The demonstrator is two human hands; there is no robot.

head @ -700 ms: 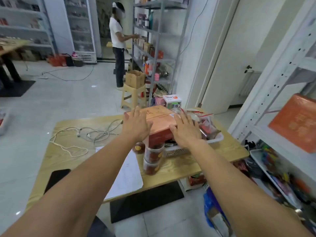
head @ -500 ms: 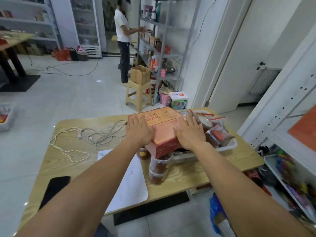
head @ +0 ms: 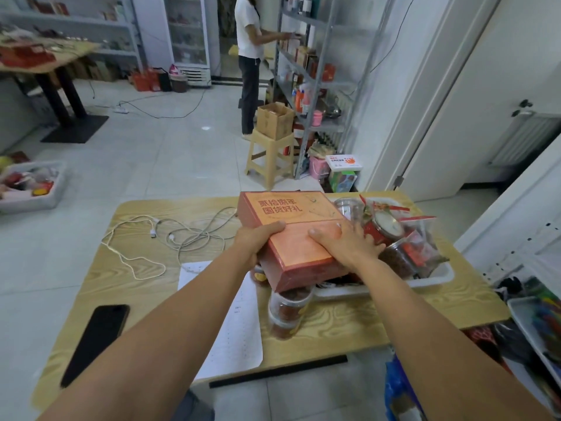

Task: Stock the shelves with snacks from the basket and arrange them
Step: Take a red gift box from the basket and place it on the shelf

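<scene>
Orange gift box (head: 290, 256), tilted, held over left end of basket (head: 431, 279) | left grip (head: 258, 243) closed round box's left edge | right grip (head: 346, 246) closed over box's right edge | stacked jars (head: 288, 314) just left of basket

**Tight in the middle, open at the sides**

On the left of the table (head: 127, 299) we find bare wood between the tangled cable (head: 194, 237) and the phone (head: 95, 341) — room for a hand. The middle is crowded: the box (head: 297, 247) we hold hangs over stacked jars (head: 287, 314), and the packed basket (head: 437, 279) sits just right of them. Near the front edge, right of the paper (head: 239, 329), bare wood shows again.
</scene>
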